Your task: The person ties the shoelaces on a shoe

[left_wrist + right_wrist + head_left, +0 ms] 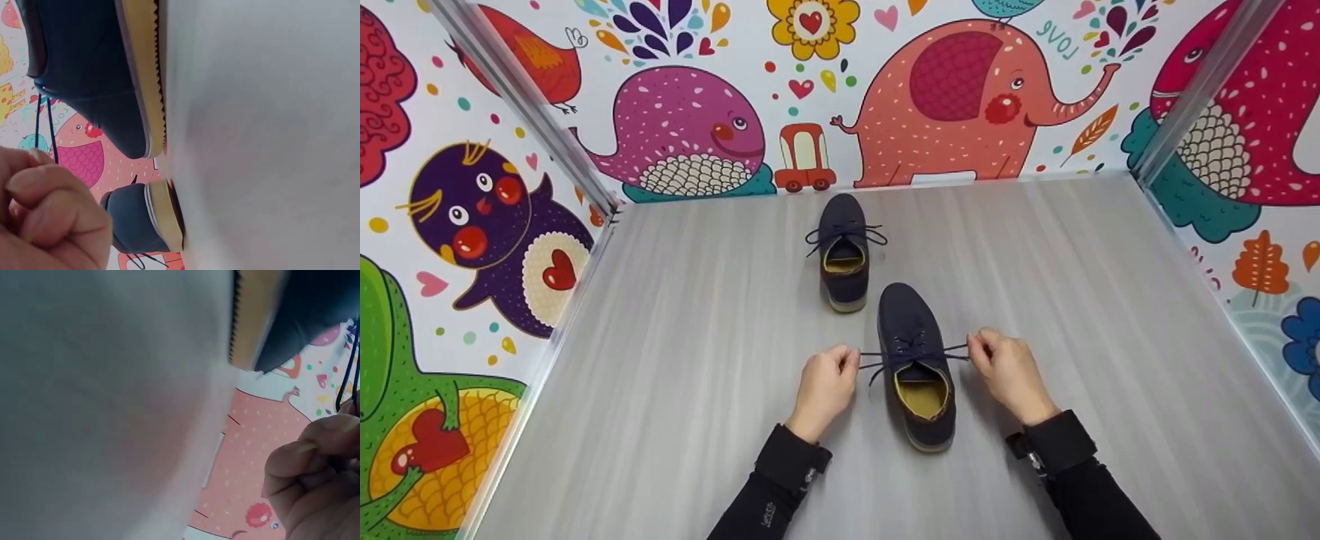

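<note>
Fingers (849,358) of your left hand (823,390) pinch one end of the dark blue lace (915,355), and your right hand (1011,373) pinches the other end, pulling it taut across the nearer navy canvas shoe (916,365) at lower centre (tan insole showing). Behind it, mid-frame, sits the second navy shoe (843,251) on the grey wood-grain tabletop (660,360).
</note>
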`<state>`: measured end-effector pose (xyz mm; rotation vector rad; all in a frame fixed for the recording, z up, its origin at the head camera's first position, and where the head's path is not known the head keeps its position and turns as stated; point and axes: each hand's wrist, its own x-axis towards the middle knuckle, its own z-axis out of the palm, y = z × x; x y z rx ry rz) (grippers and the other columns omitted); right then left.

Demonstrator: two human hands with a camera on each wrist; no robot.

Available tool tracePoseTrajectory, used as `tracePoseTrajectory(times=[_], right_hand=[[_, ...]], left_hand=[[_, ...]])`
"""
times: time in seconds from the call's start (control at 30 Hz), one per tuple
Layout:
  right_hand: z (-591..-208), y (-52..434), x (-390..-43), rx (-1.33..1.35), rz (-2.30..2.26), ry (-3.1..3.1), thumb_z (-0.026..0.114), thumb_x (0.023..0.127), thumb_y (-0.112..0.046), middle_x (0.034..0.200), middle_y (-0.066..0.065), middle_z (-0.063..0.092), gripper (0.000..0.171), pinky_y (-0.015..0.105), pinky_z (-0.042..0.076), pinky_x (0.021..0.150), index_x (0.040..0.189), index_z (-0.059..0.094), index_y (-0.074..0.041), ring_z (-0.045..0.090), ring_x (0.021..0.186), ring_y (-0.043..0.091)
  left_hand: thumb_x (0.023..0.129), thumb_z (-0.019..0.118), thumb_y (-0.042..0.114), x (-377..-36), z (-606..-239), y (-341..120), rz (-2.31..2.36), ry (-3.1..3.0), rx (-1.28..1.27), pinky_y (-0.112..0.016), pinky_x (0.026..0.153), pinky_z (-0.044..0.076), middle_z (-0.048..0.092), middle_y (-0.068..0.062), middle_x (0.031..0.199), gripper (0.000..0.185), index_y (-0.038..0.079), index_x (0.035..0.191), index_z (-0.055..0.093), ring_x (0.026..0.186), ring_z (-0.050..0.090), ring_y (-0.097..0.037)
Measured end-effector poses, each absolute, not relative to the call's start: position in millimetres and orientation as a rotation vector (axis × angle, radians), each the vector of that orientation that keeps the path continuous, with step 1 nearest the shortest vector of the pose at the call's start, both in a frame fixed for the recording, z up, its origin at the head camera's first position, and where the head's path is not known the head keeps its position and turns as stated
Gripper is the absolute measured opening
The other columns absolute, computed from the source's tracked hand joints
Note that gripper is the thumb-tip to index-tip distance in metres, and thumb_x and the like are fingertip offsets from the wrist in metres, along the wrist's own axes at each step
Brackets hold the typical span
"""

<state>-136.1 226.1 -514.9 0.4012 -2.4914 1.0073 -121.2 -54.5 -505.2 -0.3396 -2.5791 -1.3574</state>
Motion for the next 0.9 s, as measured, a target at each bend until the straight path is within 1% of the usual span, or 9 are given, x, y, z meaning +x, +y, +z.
tracePoseTrajectory(times=[0.17,0.3,0.43,0.57,0.7,0.77,0.8,0.87,0.9], right_hand=[[-516,224,-133,0.347,0.946,-2.519,0.063,0.092,0.000,0.054,-0.010,0.037,0.042,0.026,0.030,0.045,0.060,0.041,-0.015,0.037,0.047,0.010],[-512,224,-132,0.328,0.930,-2.541,0.062,0.093,-0.001,0.055,-0.009,0.038,0.041,0.028,0.032,0.046,0.060,0.043,-0.016,0.038,0.047,0.012],[-506,227,-135,0.306,0.985,-2.546,0.061,0.096,-0.005,0.055,-0.009,0.038,0.041,0.027,0.031,0.046,0.061,0.044,-0.016,0.038,0.047,0.011],[-494,234,-138,0.239,1.124,-2.576,0.060,0.101,-0.020,0.051,-0.007,0.044,0.038,0.025,0.033,0.046,0.064,0.053,-0.014,0.042,0.044,0.010],[-478,239,-132,0.152,1.187,-2.658,0.058,0.101,-0.036,0.050,-0.003,0.051,0.038,0.027,0.038,0.049,0.074,0.066,-0.011,0.049,0.043,0.012],[-471,239,-126,0.167,1.173,-2.731,0.058,0.100,-0.039,0.052,-0.003,0.054,0.037,0.028,0.041,0.051,0.078,0.070,-0.011,0.050,0.045,0.013],[-468,239,-122,0.198,1.168,-2.772,0.059,0.099,-0.040,0.055,-0.003,0.055,0.036,0.028,0.043,0.053,0.081,0.071,-0.011,0.052,0.048,0.013],[-465,235,-112,0.305,1.162,-2.845,0.063,0.097,-0.041,0.066,-0.003,0.063,0.033,0.029,0.048,0.059,0.091,0.074,-0.010,0.057,0.057,0.012],[-465,233,-107,0.379,1.175,-2.869,0.066,0.095,-0.041,0.075,0.000,0.068,0.034,0.031,0.051,0.062,0.098,0.074,-0.009,0.061,0.063,0.014]], left_hand=[[0.098,0.058,0.007,-121,-508,-53,-1.326,-2.569,-0.318,-0.022,0.050,0.026,0.030,0.012,0.056,0.043,0.015,0.060,0.039,0.050,0.031,-0.004],[0.097,0.059,0.007,-123,-509,-53,-1.329,-2.572,-0.302,-0.023,0.050,0.026,0.031,0.012,0.056,0.043,0.015,0.060,0.039,0.050,0.031,-0.005],[0.101,0.057,0.013,-123,-506,-55,-1.432,-2.624,-0.247,-0.024,0.051,0.030,0.037,0.010,0.057,0.040,0.013,0.062,0.046,0.051,0.035,-0.007],[0.103,0.056,0.022,-120,-503,-58,-1.537,-2.717,-0.194,-0.025,0.051,0.034,0.048,0.008,0.057,0.041,0.009,0.064,0.059,0.052,0.041,-0.008],[0.101,0.058,0.035,-112,-497,-58,-1.644,-2.792,-0.197,-0.025,0.049,0.038,0.060,0.005,0.055,0.047,0.010,0.062,0.067,0.049,0.050,-0.010],[0.099,0.060,0.040,-106,-494,-56,-1.739,-2.808,-0.242,-0.026,0.050,0.043,0.066,0.001,0.060,0.045,0.009,0.069,0.072,0.051,0.057,-0.014],[0.098,0.061,0.042,-103,-493,-54,-1.778,-2.814,-0.278,-0.027,0.051,0.045,0.068,-0.002,0.065,0.043,0.008,0.077,0.075,0.054,0.060,-0.016],[0.096,0.063,0.042,-97,-491,-49,-1.825,-2.818,-0.357,-0.029,0.058,0.052,0.073,-0.007,0.081,0.042,0.002,0.100,0.075,0.066,0.067,-0.019],[0.095,0.065,0.042,-95,-490,-47,-1.824,-2.822,-0.391,-0.030,0.065,0.054,0.073,-0.011,0.092,0.046,-0.001,0.111,0.072,0.076,0.069,-0.021]])
